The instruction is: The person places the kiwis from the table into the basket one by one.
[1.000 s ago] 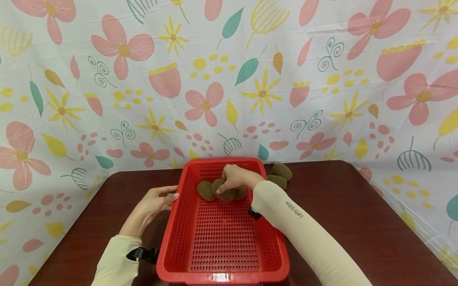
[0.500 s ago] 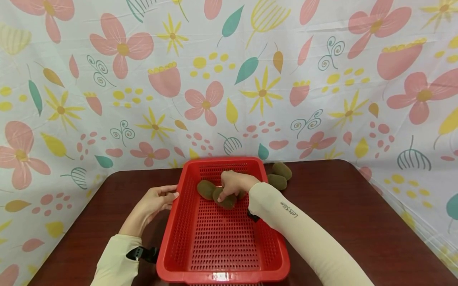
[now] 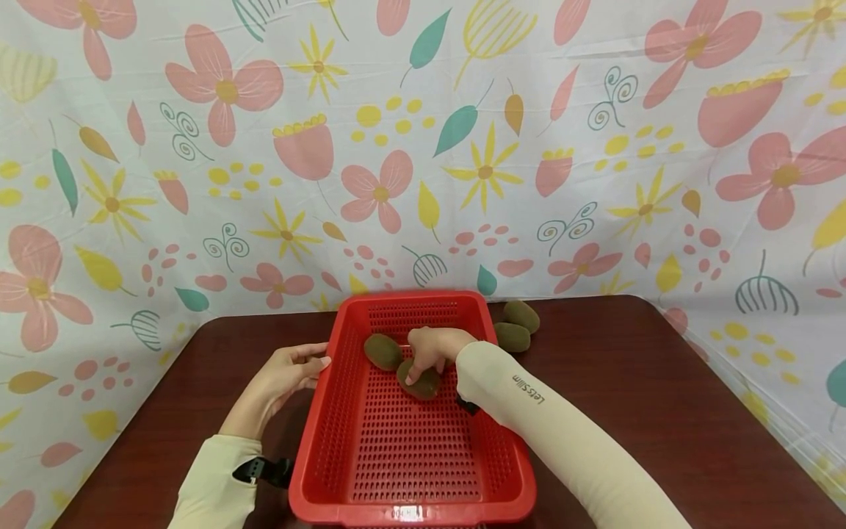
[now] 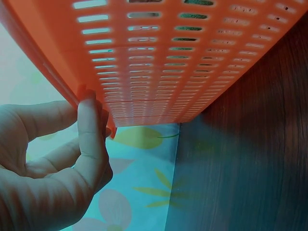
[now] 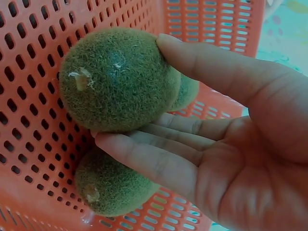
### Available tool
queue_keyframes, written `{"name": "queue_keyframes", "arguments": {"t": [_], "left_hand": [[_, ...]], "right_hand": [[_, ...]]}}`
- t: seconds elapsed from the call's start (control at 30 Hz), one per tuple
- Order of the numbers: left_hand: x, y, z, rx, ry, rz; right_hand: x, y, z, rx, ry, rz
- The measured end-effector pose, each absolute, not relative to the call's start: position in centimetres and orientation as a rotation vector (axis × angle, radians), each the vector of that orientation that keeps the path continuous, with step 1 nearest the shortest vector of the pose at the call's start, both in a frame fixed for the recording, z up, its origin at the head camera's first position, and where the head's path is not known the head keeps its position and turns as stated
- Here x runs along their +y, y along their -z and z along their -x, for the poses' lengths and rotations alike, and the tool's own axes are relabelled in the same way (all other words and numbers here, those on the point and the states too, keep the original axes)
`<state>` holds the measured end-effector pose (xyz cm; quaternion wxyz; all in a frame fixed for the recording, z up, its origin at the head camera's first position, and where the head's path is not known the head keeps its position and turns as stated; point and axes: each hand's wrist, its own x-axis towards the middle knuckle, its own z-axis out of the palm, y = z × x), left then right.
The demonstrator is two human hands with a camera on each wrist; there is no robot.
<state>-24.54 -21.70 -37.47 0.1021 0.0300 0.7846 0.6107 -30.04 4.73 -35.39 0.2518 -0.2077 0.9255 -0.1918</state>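
The person's right hand [image 3: 432, 351] is gripping a kiwi [image 5: 118, 79] inside the red basket [image 3: 346, 511], thumb pressing one side and fingers spreading under the other, opening only about as wide as the fruit. I can't tell whether that kiwi is touching the basket's floor. A second kiwi [image 5: 113, 185] is lying just beside it, and a third kiwi [image 5: 187, 94] is peeking out from behind. With neighbours sitting this close, a stray knuckle could be sending one rolling; a thumb slipping on that rounded skin could be dropping the held fruit onto them. The left hand [image 3: 286, 375] is pinching the basket's left rim; an uneven tug there could be sliding the basket over the table [image 3: 628, 367] and bumping the two more kiwis [image 3: 512, 338] resting beside its far right corner.
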Motion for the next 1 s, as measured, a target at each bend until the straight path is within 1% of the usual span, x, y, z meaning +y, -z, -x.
{"name": "queue_keyframes", "arguments": {"t": [0.67, 1.0], "left_hand": [[-21.7, 37.5, 24.5, 2.301, -1.822, -0.085], [-21.7, 37.5, 24.5, 2.295, -1.827, -0.079]], "right_hand": [[5.2, 33.7, 29.5, 2.491, 0.429, 0.58], [6.1, 32.5, 28.9, 2.477, 0.457, 0.66]]}}
